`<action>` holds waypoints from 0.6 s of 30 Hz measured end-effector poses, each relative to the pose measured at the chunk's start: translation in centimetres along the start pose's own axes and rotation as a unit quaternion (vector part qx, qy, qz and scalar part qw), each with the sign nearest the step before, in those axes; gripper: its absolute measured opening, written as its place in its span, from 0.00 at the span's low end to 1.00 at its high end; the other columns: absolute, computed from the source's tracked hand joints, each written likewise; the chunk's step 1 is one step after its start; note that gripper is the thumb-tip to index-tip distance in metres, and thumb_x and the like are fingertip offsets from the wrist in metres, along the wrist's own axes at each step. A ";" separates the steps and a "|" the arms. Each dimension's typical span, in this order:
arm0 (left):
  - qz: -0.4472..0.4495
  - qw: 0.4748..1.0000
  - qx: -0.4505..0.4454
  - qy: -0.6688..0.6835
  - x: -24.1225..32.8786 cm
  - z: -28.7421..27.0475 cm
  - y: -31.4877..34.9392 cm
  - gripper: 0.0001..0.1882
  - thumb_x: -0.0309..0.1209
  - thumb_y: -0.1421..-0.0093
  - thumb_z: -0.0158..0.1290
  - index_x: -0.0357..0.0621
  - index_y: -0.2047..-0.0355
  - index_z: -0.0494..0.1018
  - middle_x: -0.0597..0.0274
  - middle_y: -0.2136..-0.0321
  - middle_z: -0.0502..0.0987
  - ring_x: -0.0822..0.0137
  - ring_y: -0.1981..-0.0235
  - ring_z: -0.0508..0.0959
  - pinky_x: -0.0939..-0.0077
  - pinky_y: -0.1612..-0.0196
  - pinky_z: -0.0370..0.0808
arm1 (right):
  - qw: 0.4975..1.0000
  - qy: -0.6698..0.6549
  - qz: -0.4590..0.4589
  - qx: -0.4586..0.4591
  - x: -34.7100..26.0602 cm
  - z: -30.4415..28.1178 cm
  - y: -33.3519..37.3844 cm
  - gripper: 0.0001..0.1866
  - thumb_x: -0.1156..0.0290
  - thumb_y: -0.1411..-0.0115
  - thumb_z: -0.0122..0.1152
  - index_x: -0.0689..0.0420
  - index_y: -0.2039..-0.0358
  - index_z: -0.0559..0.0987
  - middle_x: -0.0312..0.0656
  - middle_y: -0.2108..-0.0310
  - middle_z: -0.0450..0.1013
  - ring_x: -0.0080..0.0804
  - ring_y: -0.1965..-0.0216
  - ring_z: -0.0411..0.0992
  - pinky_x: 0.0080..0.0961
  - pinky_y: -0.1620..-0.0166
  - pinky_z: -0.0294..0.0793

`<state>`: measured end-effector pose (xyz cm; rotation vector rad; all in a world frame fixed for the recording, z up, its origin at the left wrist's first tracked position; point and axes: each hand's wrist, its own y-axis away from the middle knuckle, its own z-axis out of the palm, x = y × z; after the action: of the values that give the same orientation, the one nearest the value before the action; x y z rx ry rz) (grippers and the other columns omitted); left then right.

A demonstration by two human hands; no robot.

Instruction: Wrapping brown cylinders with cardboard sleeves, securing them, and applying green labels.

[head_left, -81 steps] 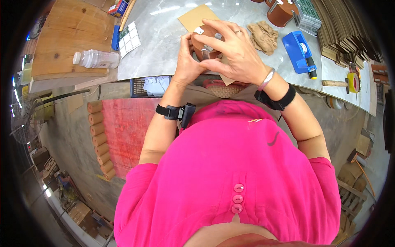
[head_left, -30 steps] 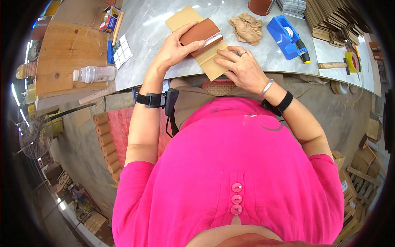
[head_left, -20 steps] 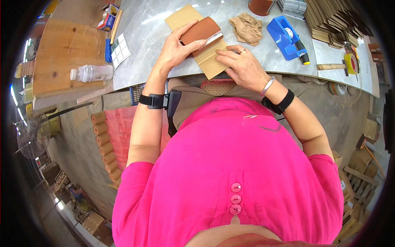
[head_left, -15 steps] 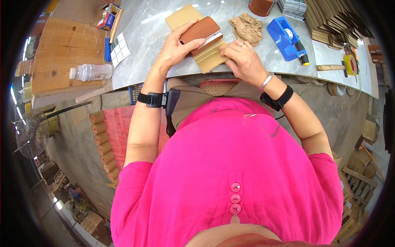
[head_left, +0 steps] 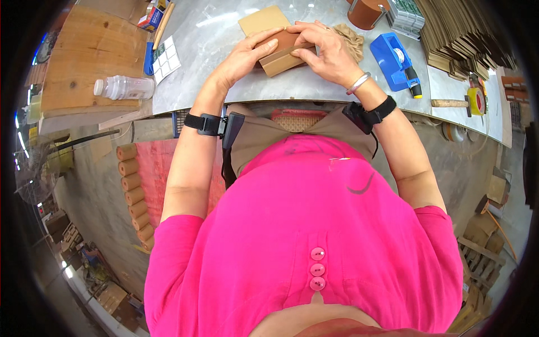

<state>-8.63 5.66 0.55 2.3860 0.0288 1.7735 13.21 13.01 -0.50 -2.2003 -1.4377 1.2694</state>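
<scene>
On the grey marbled tabletop [head_left: 210,42], a reddish-brown curved piece [head_left: 285,40] lies with a strip of tan cardboard [head_left: 281,63] folded up along its near side. My left hand [head_left: 242,59] grips the left end of the brown piece, thumb toward the cardboard's edge. From the right, my right hand [head_left: 328,53] clasps the cardboard against the piece, thumb in front and fingers over the top. My fingers partly cover both. Beyond them lies a flat tan card [head_left: 263,21]. A crumpled beige cloth [head_left: 352,42] is partly hidden behind my right hand.
Rightward are a blue tape dispenser [head_left: 387,56], a brown cylinder [head_left: 366,14], stacked cardboard sheets [head_left: 457,36] and a wooden-handled hammer [head_left: 449,103] beside a yellow tape roll [head_left: 476,101]. At left lie a clear bottle [head_left: 126,87] and a white label sheet [head_left: 166,59].
My right hand has moved up and inward from the cardboard's loose flap onto the brown piece. The flap is now folded up against it. My left hand still holds its end.
</scene>
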 end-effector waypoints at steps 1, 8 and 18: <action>0.001 1.000 0.000 0.001 -0.1 -0.1 -0.1 0.26 0.45 0.31 0.50 0.52 0.36 0.69 0.59 0.39 0.71 0.65 0.38 0.67 0.72 0.35 0.60 | 1.000 -0.001 0.004 -0.005 0.0 -0.1 -0.2 0.08 0.73 0.47 0.67 0.59 0.72 0.75 0.44 0.52 0.78 0.44 0.53 0.75 0.44 0.43 0.69; 0.065 0.990 0.046 0.116 -1.9 1.1 0.5 0.24 0.40 0.33 0.53 0.48 0.39 0.70 0.60 0.43 0.71 0.66 0.43 0.70 0.72 0.39 0.66 | 0.998 -0.050 0.037 0.018 0.7 0.0 -0.1 0.11 0.73 0.48 0.68 0.61 0.71 0.74 0.44 0.53 0.79 0.46 0.54 0.75 0.35 0.52 0.74; 0.130 0.972 0.155 0.117 -3.1 3.0 0.5 0.25 0.27 0.44 0.63 0.44 0.45 0.74 0.57 0.52 0.77 0.68 0.50 0.75 0.74 0.47 0.72 | 0.981 -0.092 0.173 -0.004 0.8 1.1 -1.0 0.18 0.59 0.43 0.69 0.56 0.59 0.75 0.42 0.50 0.77 0.39 0.49 0.74 0.33 0.45 0.71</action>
<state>-6.70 4.39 -3.17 2.4609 0.0273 2.3220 11.83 13.87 -1.04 -2.4720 -1.1491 1.6154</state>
